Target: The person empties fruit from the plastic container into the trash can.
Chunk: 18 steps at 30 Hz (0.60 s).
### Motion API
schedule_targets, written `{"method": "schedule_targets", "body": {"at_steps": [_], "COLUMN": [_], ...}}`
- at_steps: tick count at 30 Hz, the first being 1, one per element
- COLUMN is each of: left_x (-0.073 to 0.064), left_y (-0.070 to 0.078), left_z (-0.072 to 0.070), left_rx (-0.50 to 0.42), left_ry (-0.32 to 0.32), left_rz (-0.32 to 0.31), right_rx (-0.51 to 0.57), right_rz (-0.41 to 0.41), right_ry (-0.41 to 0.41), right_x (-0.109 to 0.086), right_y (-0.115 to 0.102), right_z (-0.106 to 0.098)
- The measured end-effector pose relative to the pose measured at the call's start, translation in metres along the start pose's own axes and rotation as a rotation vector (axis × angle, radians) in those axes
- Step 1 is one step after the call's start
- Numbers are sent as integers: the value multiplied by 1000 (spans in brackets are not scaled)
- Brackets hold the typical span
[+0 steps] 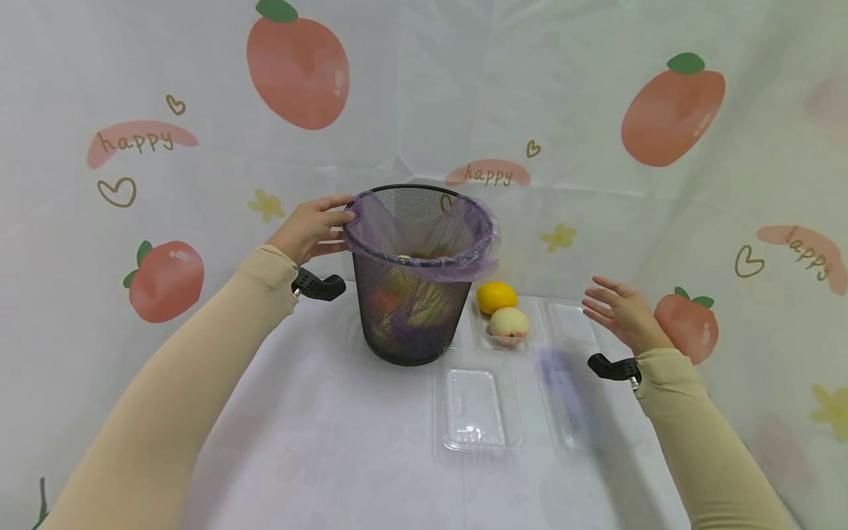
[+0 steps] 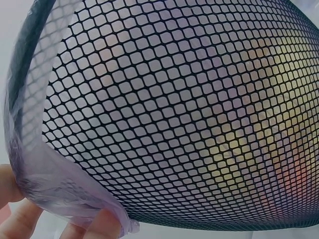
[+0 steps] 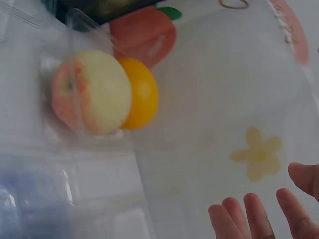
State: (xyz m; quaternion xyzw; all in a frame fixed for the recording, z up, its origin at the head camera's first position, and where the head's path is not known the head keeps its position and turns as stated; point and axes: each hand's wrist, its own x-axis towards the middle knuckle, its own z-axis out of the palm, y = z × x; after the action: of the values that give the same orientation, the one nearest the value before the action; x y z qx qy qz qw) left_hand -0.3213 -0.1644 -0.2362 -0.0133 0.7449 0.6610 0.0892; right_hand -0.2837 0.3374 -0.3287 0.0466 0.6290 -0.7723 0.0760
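Note:
A black mesh wastebasket (image 1: 414,324) lined with a thin purple plastic bag (image 1: 486,239) stands at the back of the table. My left hand (image 1: 313,230) touches the left side of its rim, fingers fairly straight against the bag's folded edge. Through the mesh, yellow and reddish shapes (image 2: 234,159) show inside, their kinds blurred. Well to the right of the basket, my right hand (image 1: 626,315) hovers with fingers spread and nothing in them. Between basket and right hand, a yellow fruit (image 1: 497,297) and a pale, red-blushed peach (image 1: 509,324) sit in a clear plastic tray (image 1: 483,337).
A clear plastic container (image 1: 473,408) lies in front of the basket. Beside it on the right is another clear container (image 1: 566,419), with a blurred bluish-purple patch (image 1: 562,379) over it. A white fruit-print cloth (image 1: 411,88) hangs behind the table.

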Motion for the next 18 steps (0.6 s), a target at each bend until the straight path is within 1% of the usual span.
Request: {"method": "schedule_targets", "body": {"at_steps": [5, 10, 14, 18], "left_x": [-2, -2, -2, -2], "left_y": [1, 1, 1, 1], "left_z": [0, 0, 0, 1], "left_rx": [-14, -23, -21, -11], "left_ry": [0, 0, -4, -7], "left_rz": [-2, -1, 1, 0], "right_rx": [-120, -241, -327, -415], "right_rz": [23, 62, 114, 141], "right_ry": [-39, -77, -63, -42], "right_x": [9, 19, 24, 29], "right_y": [15, 29, 37, 43], "right_z": [18, 29, 35, 37]}}
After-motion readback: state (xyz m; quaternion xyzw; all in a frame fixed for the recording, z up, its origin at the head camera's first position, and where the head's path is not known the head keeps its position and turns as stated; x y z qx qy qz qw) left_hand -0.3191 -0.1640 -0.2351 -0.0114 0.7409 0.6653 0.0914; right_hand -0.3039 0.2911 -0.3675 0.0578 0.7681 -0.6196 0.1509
